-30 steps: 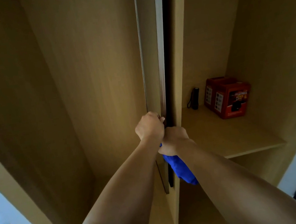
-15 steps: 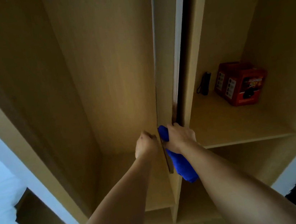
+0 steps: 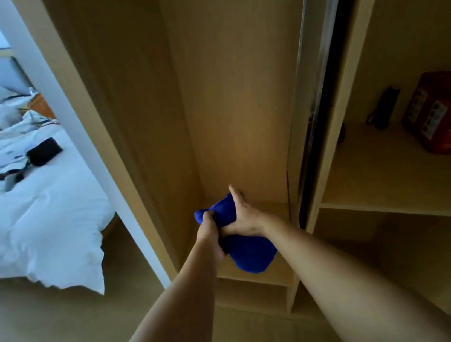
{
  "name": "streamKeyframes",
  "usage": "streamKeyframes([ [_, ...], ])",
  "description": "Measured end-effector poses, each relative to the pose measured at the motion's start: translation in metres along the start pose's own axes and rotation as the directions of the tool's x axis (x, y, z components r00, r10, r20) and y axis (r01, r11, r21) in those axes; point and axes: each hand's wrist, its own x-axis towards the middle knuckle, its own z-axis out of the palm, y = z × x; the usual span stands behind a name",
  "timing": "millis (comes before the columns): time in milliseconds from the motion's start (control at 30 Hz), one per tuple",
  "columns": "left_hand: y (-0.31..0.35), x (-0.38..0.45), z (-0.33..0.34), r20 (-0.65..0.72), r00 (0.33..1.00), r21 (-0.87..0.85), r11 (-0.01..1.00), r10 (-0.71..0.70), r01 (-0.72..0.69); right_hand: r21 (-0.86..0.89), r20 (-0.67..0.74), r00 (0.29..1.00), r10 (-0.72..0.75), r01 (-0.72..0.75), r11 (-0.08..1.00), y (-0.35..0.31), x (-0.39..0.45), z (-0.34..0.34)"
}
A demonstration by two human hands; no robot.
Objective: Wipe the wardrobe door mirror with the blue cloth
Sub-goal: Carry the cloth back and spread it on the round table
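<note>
— Hands? Where's the cloth?

— Both on the crumpled bright blue cloth, held in front of the open light-wood wardrobe compartment, above its bottom shelf. Left hand clenched on the cloth's left end, right hand wrapped over the top, thumb up; most of the cloth hangs below the right wrist.

— Door?

— Edge-on sliding wardrobe door w/ silver trim, just right of the hands, not touching the cloth. Mirror face can't be seen.

— Anything else?

— Red box and small black object on the right-hand shelf, near its back edge. White-duvet bed at left, black items on it.
</note>
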Motion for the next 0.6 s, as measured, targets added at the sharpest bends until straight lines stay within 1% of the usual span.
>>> streamKeyframes([
  [33,-0.001,-0.005,-0.012,-0.041,0.999,-0.053,0.999,0.011,-0.013,0.106,0.04,0.999,0.03,-0.034,0.994,0.0,-0.003,0.006],
  [100,-0.005,-0.016,-0.034,-0.105,0.994,-0.142,0.989,0.019,-0.034,0.293,0.13,0.986,0.101,-0.135,0.947,0.002,-0.007,0.018],
  [167,-0.01,-0.029,-0.057,-0.157,0.987,-0.21,0.976,0.025,-0.058,0.348,0.265,0.957,0.114,-0.205,0.915,0.003,-0.013,0.032],
  [267,-0.022,-0.047,-0.091,-0.208,0.978,-0.266,0.962,0.001,-0.057,0.368,0.487,0.873,0.003,-0.208,0.906,-0.005,-0.02,0.058],
  [333,-0.032,-0.057,-0.119,-0.234,0.972,-0.309,0.95,-0.029,-0.046,0.338,0.581,0.813,-0.036,-0.2,0.92,-0.015,-0.026,0.082],
  [400,-0.04,-0.066,-0.149,-0.267,0.961,-0.338,0.941,-0.07,-0.026,0.234,0.641,0.767,-0.04,-0.146,0.961,-0.028,-0.031,0.106],
  [467,-0.045,-0.075,-0.176,-0.306,0.948,-0.336,0.942,-0.091,-0.018,0.138,0.674,0.738,-0.03,-0.087,0.987,-0.043,-0.037,0.132],
  [533,-0.045,-0.084,-0.202,-0.403,0.914,-0.292,0.953,-0.045,-0.081,0.082,0.656,0.755,-0.011,-0.056,0.995,-0.062,-0.041,0.16],
  [567,-0.043,-0.088,-0.217,-0.484,0.875,-0.245,0.961,-0.01,-0.125,0.052,0.631,0.775,-0.019,-0.018,0.998,-0.073,-0.042,0.175],
  [600,-0.041,-0.092,-0.23,-0.564,0.825,-0.177,0.972,0.028,-0.153,-0.005,0.602,0.798,-0.042,0.056,0.998,-0.083,-0.042,0.188],
])
